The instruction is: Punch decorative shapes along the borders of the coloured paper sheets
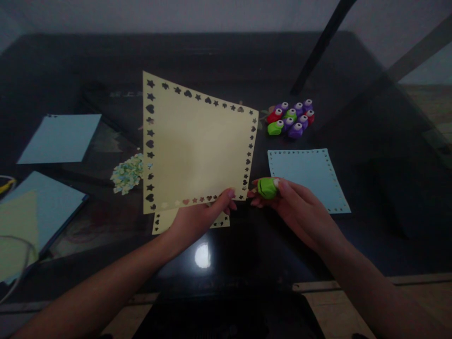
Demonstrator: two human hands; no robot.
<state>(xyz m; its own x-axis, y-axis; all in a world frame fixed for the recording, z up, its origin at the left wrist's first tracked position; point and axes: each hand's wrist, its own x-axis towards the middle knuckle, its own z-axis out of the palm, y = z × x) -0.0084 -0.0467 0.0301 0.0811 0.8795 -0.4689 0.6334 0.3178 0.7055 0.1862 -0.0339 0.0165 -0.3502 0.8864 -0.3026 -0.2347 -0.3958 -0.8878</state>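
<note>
A yellow paper sheet (197,146) with star, heart and leaf shapes punched along its edges is held up, tilted, over the table. My left hand (208,214) grips its lower edge, thumb on the front. My right hand (293,202) holds a green craft punch (267,188) between thumb and fingers, just right of the sheet's lower right corner. Below the raised sheet, part of another punched yellow sheet (164,220) shows. A punched blue sheet (300,172) lies behind my right hand.
Several green, red and purple craft punches (295,131) stand grouped at the back right. A heap of paper cutouts (127,174) lies left of the sheet. Blue paper (63,141) and a blue stack (52,202) under yellow paper (17,235) lie at left. A dark pole (321,47) rises behind.
</note>
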